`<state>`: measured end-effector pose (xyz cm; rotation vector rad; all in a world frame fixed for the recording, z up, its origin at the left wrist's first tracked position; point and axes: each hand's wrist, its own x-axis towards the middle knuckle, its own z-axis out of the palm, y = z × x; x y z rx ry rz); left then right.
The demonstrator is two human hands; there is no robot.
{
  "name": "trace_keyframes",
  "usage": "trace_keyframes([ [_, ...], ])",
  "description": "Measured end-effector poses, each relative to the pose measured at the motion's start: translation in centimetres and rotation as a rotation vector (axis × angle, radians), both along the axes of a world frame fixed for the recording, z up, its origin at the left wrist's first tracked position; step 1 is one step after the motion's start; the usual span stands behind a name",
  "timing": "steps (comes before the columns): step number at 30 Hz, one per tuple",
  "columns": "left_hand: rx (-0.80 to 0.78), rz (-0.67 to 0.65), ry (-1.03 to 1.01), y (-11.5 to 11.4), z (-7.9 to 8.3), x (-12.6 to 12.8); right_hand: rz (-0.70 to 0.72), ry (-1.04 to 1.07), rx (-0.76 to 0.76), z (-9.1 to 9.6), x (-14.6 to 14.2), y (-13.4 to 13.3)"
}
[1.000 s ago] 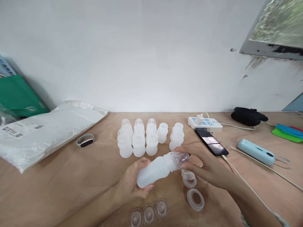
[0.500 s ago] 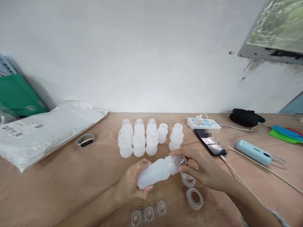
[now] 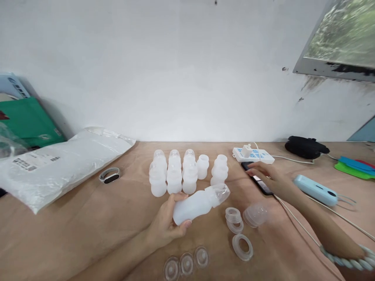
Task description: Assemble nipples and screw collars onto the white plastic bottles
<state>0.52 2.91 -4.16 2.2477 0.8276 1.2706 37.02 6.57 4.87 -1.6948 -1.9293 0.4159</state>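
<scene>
My left hand (image 3: 162, 224) is wrapped round the lower end of a whitish baby bottle (image 3: 193, 207), tilted with its clear cap (image 3: 222, 194) pointing up to the right. Above the phone (image 3: 266, 189) is my right hand (image 3: 271, 177), fingers stretched out over the screen; whether they touch it I cannot tell. Behind the held bottle stand several capped baby bottles (image 3: 174, 181) in rows, with uncapped bottles (image 3: 202, 168) to their right. Clear collar rings (image 3: 242, 248) and a blurred clump of clear caps (image 3: 254, 215) lie below my right hand. Three clear teats (image 3: 186, 264) lie near the front.
At the left are a white plastic parcel (image 3: 67, 160), a fitness band (image 3: 110, 176) and a green folder (image 3: 29, 121). A power strip (image 3: 258, 156) with a plugged charger, a light-blue device (image 3: 315, 190), cables and a black pouch (image 3: 306, 147) lie at the right.
My right hand has let go of the bottle's cap end and moved right and up, over the phone. My left hand still holds the bottle. The clear caps at the right now show.
</scene>
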Motion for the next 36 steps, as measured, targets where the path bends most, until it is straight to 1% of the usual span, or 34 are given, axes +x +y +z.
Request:
trace_keyframes([
  [1, -0.008, 0.003, -0.003, 0.0, -0.2, 0.0, -0.059, -0.021, 0.014, -0.8, 1.3, 0.8],
  [3, -0.017, 0.004, -0.007, 0.1, -0.6, 0.0, -0.120, -0.059, 0.023, -2.3, 3.3, 1.9],
  [5, -0.022, 0.002, -0.008, 0.2, -1.0, 0.0, -0.133, -0.092, 0.028, -3.4, 4.2, 2.5],
  [7, -0.033, 0.002, -0.004, 0.3, -1.3, 0.0, -0.120, -0.121, 0.037, -4.0, 4.3, 3.0],
  [10, -0.046, 0.003, 0.002, 0.3, -1.5, 0.0, -0.092, -0.163, 0.053, -4.0, 3.8, 4.2],
  [14, -0.057, -0.010, 0.015, 0.2, -1.3, 0.0, -0.080, -0.240, 0.040, -3.7, 2.7, 6.6],
  [17, -0.055, -0.016, 0.014, 0.2, -1.2, 0.0, -0.120, -0.303, 0.006, -3.7, 1.9, 7.6],
  [19, -0.047, -0.024, 0.006, 0.2, -1.2, 0.0, -0.165, -0.337, -0.008, -3.6, 1.5, 7.4],
  [21, -0.040, -0.034, -0.002, 0.2, -1.2, 0.0, -0.216, -0.360, 0.001, -3.0, 1.1, 6.7],
  [23, -0.033, -0.040, -0.015, 0.2, -1.2, 0.0, -0.257, -0.365, 0.035, -1.9, 0.5, 5.6],
  [25, -0.029, -0.039, -0.031, 0.2, -1.3, 0.0, -0.257, -0.347, 0.088, -0.6, -0.7, 4.0],
  [26, -0.029, -0.036, -0.039, 0.1, -1.3, 0.0, -0.230, -0.328, 0.118, 0.1, -1.6, 3.0],
  [29, -0.044, -0.028, -0.044, -0.1, -0.9, -0.2, -0.082, -0.259, 0.175, 2.1, -5.3, -0.3],
  [30, -0.050, -0.025, -0.044, -0.2, -0.8, -0.2, -0.014, -0.229, 0.193, 2.7, -6.7, -1.5],
  [31, -0.055, -0.021, -0.044, -0.3, -0.6, -0.3, 0.094, -0.159, 0.229, 3.2, -8.1, -2.6],
  [33, -0.053, -0.021, -0.049, -0.5, -0.3, -0.3, 0.262, -0.095, 0.234, 3.8, -10.5, -4.5],
  [35, -0.032, -0.035, -0.060, -0.5, -0.2, -0.3, 0.345, -0.088, 0.230, 4.0, -12.3, -5.7],
  [36, -0.021, -0.046, -0.064, -0.5, -0.2, -0.2, 0.356, -0.087, 0.222, 4.0, -12.8, -6.0],
])
